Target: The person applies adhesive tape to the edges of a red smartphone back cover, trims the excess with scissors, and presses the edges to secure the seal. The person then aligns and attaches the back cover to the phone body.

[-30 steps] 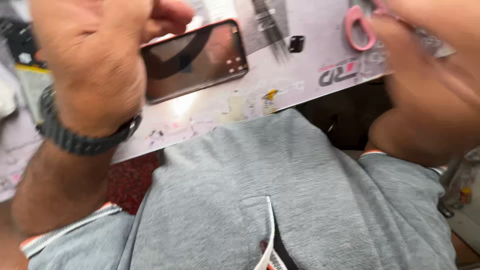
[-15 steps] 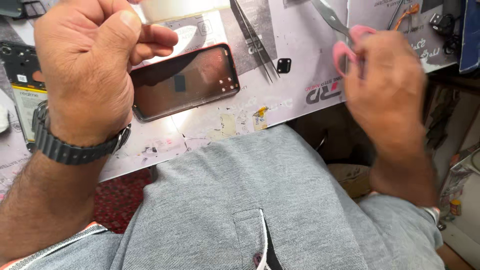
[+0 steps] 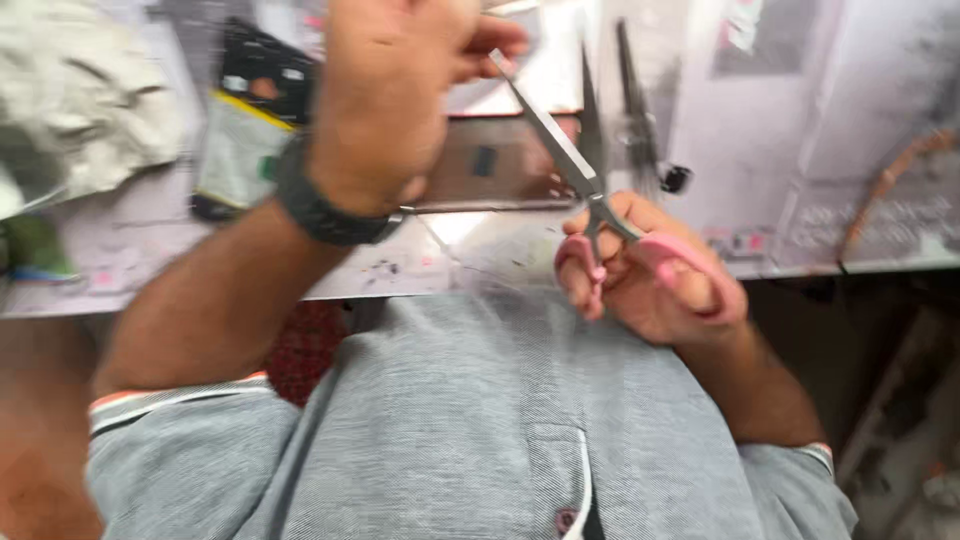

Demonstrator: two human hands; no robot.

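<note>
My right hand [image 3: 650, 270] grips pink-handled scissors [image 3: 590, 185] with the blades spread, tips pointing up toward my left hand. My left hand [image 3: 400, 90], with a dark watch [image 3: 315, 200] on the wrist, is raised over a dark phone [image 3: 500, 165] that lies flat on the grey work mat [image 3: 800, 130]. Its fingertips are pinched together near the upper scissor blade; whatever they hold is too blurred to make out. My grey shirt fills the lower frame.
An opened phone body with a battery [image 3: 240, 140] lies at the left, next to a crumpled grey cloth [image 3: 80, 110]. Tweezers [image 3: 630, 100] and a small black part [image 3: 677, 178] rest on the mat beyond the phone. The table edge runs below my right hand.
My right hand picked the scissors up off the mat and brought them in front of me, blades now spread. My left hand lifted off the phone and moved toward the blades.
</note>
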